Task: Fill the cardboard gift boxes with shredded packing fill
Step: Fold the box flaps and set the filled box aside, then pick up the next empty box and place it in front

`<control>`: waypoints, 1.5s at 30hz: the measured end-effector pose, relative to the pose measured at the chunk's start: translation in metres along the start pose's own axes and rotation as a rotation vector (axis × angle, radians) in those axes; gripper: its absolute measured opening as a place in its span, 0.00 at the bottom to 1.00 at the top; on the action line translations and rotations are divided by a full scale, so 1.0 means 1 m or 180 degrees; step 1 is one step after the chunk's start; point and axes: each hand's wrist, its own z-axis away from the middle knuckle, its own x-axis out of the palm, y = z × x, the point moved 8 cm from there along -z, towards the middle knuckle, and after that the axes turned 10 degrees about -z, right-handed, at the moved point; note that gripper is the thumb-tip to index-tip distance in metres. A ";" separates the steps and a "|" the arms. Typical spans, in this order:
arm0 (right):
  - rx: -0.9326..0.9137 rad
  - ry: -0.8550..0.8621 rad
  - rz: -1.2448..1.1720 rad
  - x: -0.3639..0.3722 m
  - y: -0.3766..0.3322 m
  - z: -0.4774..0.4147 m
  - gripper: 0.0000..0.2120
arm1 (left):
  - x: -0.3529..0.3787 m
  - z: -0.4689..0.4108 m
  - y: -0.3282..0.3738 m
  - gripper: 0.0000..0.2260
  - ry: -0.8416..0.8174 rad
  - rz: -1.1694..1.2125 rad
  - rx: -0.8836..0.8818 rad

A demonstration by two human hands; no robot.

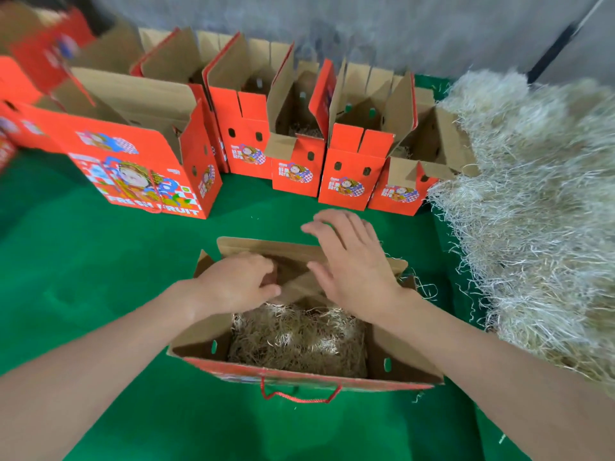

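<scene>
Counting from the left, how many gift boxes stand along the back?

At the far left the blurred boxes (20,91) are too smeared to count. Next comes one broadside box (143,174) printed FRESH FRUIT, with one rear box (169,58) behind it. Then four end-on boxes (296,171) stand in a row. All have their flaps up. Strands show inside the second and fourth of those four, and I cannot see into the others.

And closer in?

One near box (196,344) sits open on the green cloth (83,277), at the middle of the near side. One red rope handle (299,397) hangs from its front wall. A bed of shredded fill (296,341) covers its bottom.

The hands?

Two, both at that box's far side. The left hand (238,284) dips inside with its fingers curled under, and I cannot tell whether they hold anything. The right hand (352,261) lies flat on the far flap (253,246), fingers spread wide, holding nothing.

And on the right?

One big heap of fill (532,211) reaches up against the last end-on box. A few loose strands stray onto the cloth beside the near box.
</scene>
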 end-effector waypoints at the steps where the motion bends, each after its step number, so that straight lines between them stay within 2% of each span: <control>1: 0.0392 -0.0478 0.0234 0.007 0.016 -0.004 0.24 | -0.005 0.007 0.001 0.08 0.0078 0.0118 0.0021; 2: 0.0808 -0.1058 0.0387 0.015 0.034 -0.002 0.24 | -0.009 0.014 0.003 0.07 0.0120 0.0199 0.0047; 3: 0.1151 -0.1481 0.0440 0.019 0.050 0.002 0.18 | -0.012 0.021 0.004 0.06 0.0142 0.0235 0.0067; 5: 0.1488 -0.1890 0.0265 0.022 0.066 0.012 0.05 | -0.015 0.032 0.006 0.06 0.0187 0.0285 0.0061; 8: 0.1501 -0.1800 0.0056 0.021 0.078 0.014 0.08 | -0.018 0.043 0.003 0.06 0.0217 0.0368 -0.0018; 11: 0.1785 -0.1553 0.0055 0.018 0.094 0.007 0.07 | -0.024 0.047 -0.004 0.11 0.0339 0.0265 -0.0168; 16: 0.2194 -0.1224 0.0045 0.012 0.116 -0.010 0.07 | -0.054 0.038 -0.023 0.08 0.1286 0.0203 -0.0915; 19: 0.2471 -0.1080 -0.0371 0.011 0.122 -0.021 0.12 | -0.051 0.030 -0.020 0.21 0.1394 0.0945 -0.1172; 23: 0.2626 -0.0859 -0.1847 0.020 0.105 -0.015 0.10 | -0.032 0.023 -0.004 0.37 0.1465 0.2222 -0.1434; 25: 0.2573 -0.0991 -0.2240 0.026 0.096 -0.001 0.16 | -0.024 0.023 0.000 0.40 0.1594 0.2564 -0.1613; 26: 0.2598 -0.1039 -0.2425 0.028 0.095 0.007 0.22 | -0.017 0.022 0.001 0.38 0.1515 0.2719 -0.1732; 28: 0.2900 -0.1206 -0.2752 0.034 0.094 0.029 0.33 | 0.003 0.019 0.001 0.24 0.1132 0.3232 -0.1971; 29: 0.3158 -0.1318 -0.2857 0.037 0.093 0.043 0.33 | 0.014 0.019 0.005 0.17 0.0874 0.3547 -0.2055; 30: 0.3471 -0.1392 -0.2975 0.042 0.091 0.057 0.31 | 0.023 0.019 0.011 0.14 0.0624 0.3780 -0.2072; 32: 0.4041 -0.1323 -0.3481 0.055 0.088 0.081 0.27 | 0.035 0.019 0.022 0.15 0.0353 0.3838 -0.1915; 33: 0.4211 -0.1182 -0.3829 0.061 0.085 0.087 0.24 | 0.034 0.019 0.026 0.16 0.0396 0.3683 -0.1812; 35: 0.4210 -0.0794 -0.4263 0.067 0.081 0.085 0.21 | 0.026 0.024 0.027 0.15 0.0780 0.3256 -0.1780; 37: 0.4039 -0.0464 -0.4438 0.064 0.078 0.072 0.25 | 0.016 0.032 0.024 0.16 0.1140 0.2903 -0.1838; 41: 0.3593 -0.0203 -0.4795 0.039 0.065 0.038 0.29 | -0.019 0.053 0.011 0.20 0.1680 0.2456 -0.1797; 45: 0.2978 0.0188 -0.5029 -0.001 0.052 -0.012 0.25 | -0.094 0.076 -0.004 0.18 0.2326 0.2042 -0.1693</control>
